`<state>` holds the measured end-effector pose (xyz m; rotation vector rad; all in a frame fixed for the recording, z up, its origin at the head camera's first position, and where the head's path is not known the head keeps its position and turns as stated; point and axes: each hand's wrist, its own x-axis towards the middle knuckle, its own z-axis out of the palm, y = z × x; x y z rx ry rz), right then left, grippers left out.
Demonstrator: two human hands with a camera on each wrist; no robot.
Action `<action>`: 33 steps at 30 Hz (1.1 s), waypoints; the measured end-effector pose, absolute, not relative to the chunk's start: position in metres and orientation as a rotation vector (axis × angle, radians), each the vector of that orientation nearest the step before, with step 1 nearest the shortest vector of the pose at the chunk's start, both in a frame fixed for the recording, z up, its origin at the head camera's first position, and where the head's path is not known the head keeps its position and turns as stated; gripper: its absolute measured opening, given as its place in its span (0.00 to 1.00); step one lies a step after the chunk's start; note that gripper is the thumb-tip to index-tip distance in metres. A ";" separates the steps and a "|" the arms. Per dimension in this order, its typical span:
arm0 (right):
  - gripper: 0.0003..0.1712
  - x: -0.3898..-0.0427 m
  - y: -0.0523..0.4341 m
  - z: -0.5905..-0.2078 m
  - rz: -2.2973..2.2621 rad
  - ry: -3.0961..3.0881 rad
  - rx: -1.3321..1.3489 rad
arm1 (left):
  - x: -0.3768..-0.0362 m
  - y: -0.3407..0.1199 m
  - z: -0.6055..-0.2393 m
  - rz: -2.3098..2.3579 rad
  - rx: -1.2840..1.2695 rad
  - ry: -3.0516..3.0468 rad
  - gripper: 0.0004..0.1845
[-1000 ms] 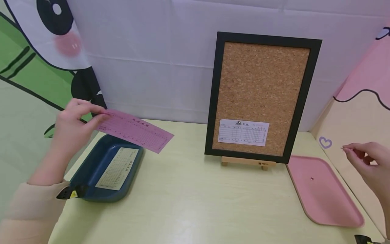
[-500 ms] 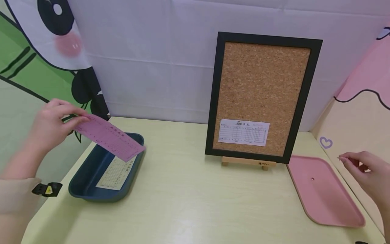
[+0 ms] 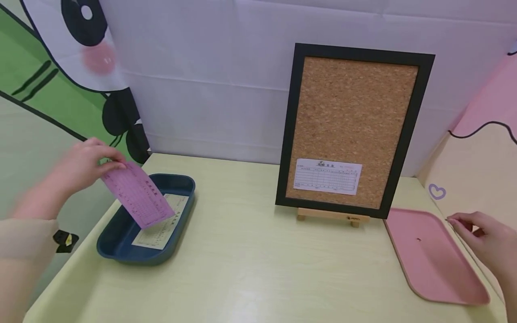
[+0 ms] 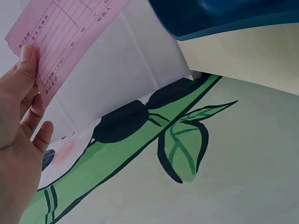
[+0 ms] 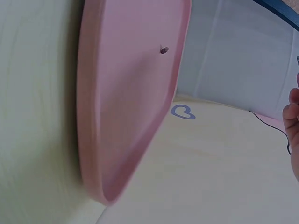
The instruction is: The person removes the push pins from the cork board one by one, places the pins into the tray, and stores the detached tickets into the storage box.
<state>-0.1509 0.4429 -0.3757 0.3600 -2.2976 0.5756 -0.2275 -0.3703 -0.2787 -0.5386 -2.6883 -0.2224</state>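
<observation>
Pale table [image 3: 250, 269] here, left hand [image 3: 82, 163] pinching a pink slip [image 3: 137, 195] reading 收款人, long axis slanting down-right in head view, right hand [image 3: 480, 235] pinching some tiny thing [image 3: 447, 219].

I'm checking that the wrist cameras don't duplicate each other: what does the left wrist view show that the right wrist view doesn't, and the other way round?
Only the left wrist view: the left grip pinching a pink slip, part of a blue tray, and a printed green leaf.
Only the right wrist view: a pink tray with a small tack-like object in it, a purple heart print, part of a dark frame, and part of the right grip at the edge.
Both: pale backdrop cloth and part of a pale table.
</observation>
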 end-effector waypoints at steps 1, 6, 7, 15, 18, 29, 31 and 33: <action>0.04 -0.151 0.444 -0.377 0.570 -2.305 0.352 | -0.229 -0.370 -0.280 -0.221 -0.541 -2.705 0.07; 0.07 -0.151 0.447 -0.386 0.602 -2.374 0.314 | -0.237 -0.369 -0.288 -0.202 -0.567 -2.765 0.07; 0.08 -0.151 0.448 -0.388 0.612 -2.386 0.311 | -0.239 -0.369 -0.290 -0.198 -0.575 -2.778 0.07; 0.09 -0.151 0.454 -0.412 0.673 -2.479 0.241 | -0.253 -0.357 -0.314 -0.169 -0.614 -2.904 0.08; 0.08 -0.153 0.459 -0.420 0.669 -2.499 0.233 | -0.257 -0.349 -0.321 -0.182 -0.615 -2.941 0.07; 0.05 -0.158 0.470 -0.429 0.656 -2.629 0.228 | -0.274 -0.333 -0.341 -0.119 -0.804 -2.895 0.05; 0.04 -0.159 0.470 -0.428 0.647 -2.663 0.229 | -0.277 -0.332 -0.345 -0.103 -0.833 -2.888 0.05; 0.04 -0.160 0.470 -0.428 0.647 -2.690 0.230 | -0.280 -0.330 -0.347 -0.088 -0.857 -2.886 0.06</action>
